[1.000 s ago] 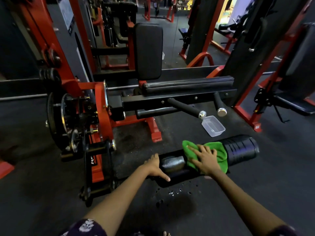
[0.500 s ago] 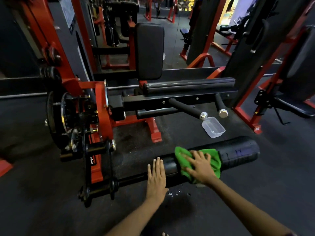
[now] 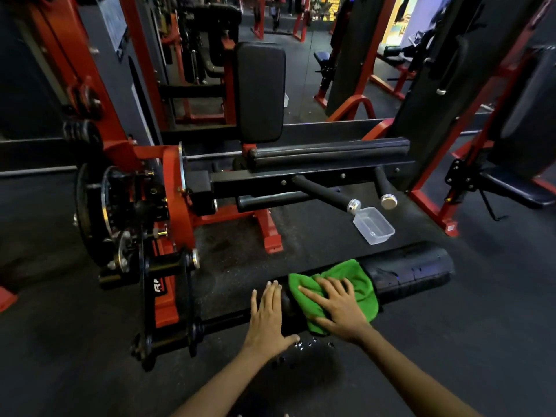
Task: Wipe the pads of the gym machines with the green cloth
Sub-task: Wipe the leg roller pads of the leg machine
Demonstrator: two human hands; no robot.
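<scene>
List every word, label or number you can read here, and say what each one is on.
White lettering on the red machine frame: partly hidden and tilted, not legible.
Poster on the grey column: print too blurred to read.
Green cloth, roller pad, clear plastic container: no text visible.

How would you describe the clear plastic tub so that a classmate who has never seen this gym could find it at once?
Start at the red and black machine filling the middle of the view, and follow its two black handles with silver end caps toward the floor. The clear plastic tub sits on the dark floor just below them, beyond the roller pad. It is the only see-through, boxy thing among black padding and red steel.
</scene>
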